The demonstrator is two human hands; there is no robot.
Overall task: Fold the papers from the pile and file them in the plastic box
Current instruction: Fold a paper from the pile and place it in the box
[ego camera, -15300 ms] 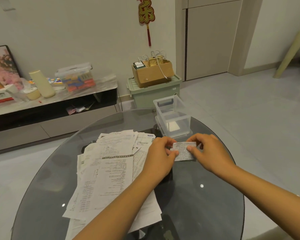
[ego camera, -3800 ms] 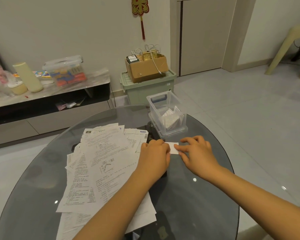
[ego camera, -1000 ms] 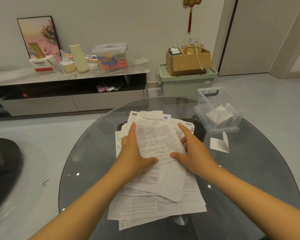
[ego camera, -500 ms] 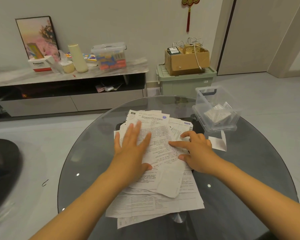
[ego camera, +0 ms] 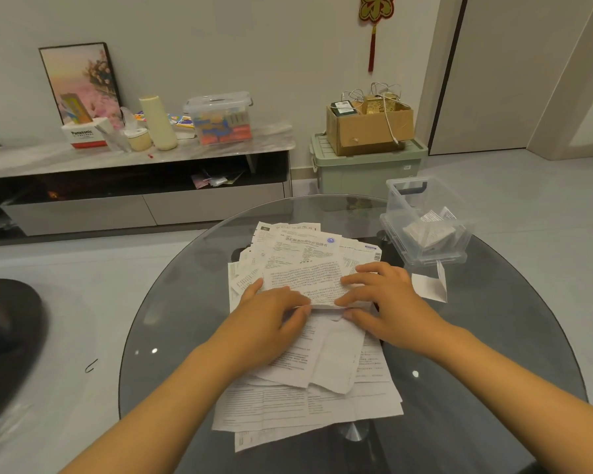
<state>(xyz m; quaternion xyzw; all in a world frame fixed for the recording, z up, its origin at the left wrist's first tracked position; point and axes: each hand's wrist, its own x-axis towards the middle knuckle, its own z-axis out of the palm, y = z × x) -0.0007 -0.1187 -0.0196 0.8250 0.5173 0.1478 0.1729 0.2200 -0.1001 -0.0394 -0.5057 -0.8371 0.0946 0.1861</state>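
A loose pile of printed papers lies on the round glass table. On top of it, a printed sheet is bent over along its near edge. My left hand grips that sheet at its left end, thumb at the crease. My right hand pinches the right end, fingers on top and thumb underneath. The clear plastic box stands at the table's far right with several folded papers inside. A small folded paper lies on the glass just in front of the box.
Behind the table stands a green storage bin with a cardboard box on it. A low cabinet with clutter runs along the wall at the left. A dark seat is at the far left.
My hands went from lying flat on the top sheet to gripping it, and its near part is now folded over. Earlier, a folded slip was left beside the box.
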